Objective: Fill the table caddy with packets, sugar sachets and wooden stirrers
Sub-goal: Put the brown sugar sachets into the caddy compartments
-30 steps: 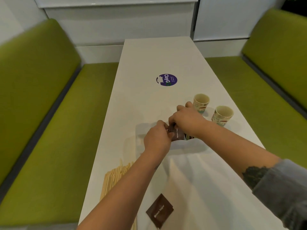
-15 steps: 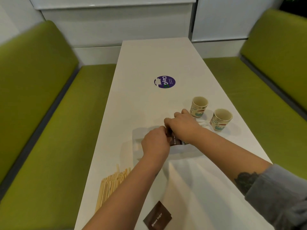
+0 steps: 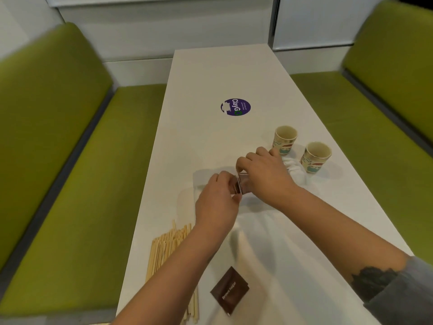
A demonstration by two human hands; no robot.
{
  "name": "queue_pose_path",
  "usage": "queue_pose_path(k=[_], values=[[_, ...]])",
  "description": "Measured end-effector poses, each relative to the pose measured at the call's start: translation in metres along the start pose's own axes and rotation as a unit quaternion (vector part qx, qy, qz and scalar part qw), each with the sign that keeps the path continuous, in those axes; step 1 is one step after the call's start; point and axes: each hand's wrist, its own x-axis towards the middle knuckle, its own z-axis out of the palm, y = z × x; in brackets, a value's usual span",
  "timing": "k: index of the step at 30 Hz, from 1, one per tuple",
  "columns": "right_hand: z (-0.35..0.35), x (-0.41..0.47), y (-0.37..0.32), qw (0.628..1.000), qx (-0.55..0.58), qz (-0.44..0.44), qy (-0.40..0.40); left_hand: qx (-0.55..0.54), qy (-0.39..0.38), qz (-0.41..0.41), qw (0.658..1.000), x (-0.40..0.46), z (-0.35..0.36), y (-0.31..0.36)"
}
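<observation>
The left hand (image 3: 216, 202) and the right hand (image 3: 262, 174) are meeting over the middle of the white table (image 3: 210, 73), both curled with fingertips pinching a small stack of brown sachets (image 3: 239, 187) held on edge between them. The stack is blurred, so I cannot tell how many sachets are in it. Under the hands a pale, see-through table caddy (image 3: 206, 179) is sitting on the table; its walls are faint and its compartments cannot be made out.

Taking the caddy as the landmark: two patterned paper cups are standing upright beyond it to the right, one cup (image 3: 284, 139) just past the right hand's fingers, the other cup (image 3: 316, 157) a little farther right. Farther along the table a round purple sticker (image 3: 235, 107) is lying flat. Nearer the person than the caddy, a bundle of wooden stirrers (image 3: 166, 249) is lying at the table's left edge, partly behind the left forearm. A single brown sugar sachet (image 3: 229, 289) is lying flat, well apart from the caddy, close to the near edge. Green bench seats (image 3: 70, 184) are flanking the table.
</observation>
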Motion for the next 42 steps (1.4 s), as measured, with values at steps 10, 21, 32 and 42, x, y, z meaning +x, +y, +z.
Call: queue_pose_path(k=[10, 21, 32, 42], values=[[0.007, -0.086, -0.046, 0.976, 0.173, 0.096, -0.087, 0.009, -0.158, -0.052, 0.986, -0.068, -0.008, -0.041], [0.032, -0.145, -0.073, 0.935, 0.224, 0.182, -0.205, 0.117, -0.265, -0.051, 0.956, -0.118, 0.013, -0.041], [0.035, -0.151, -0.081, 0.910, 0.271, 0.188, -0.252, 0.050, -0.237, -0.070, 0.968, -0.122, 0.008, -0.045], [0.017, -0.115, -0.053, 0.858, 0.439, 0.222, -0.149, -0.078, -0.126, -0.074, 0.986, -0.084, -0.010, -0.030]])
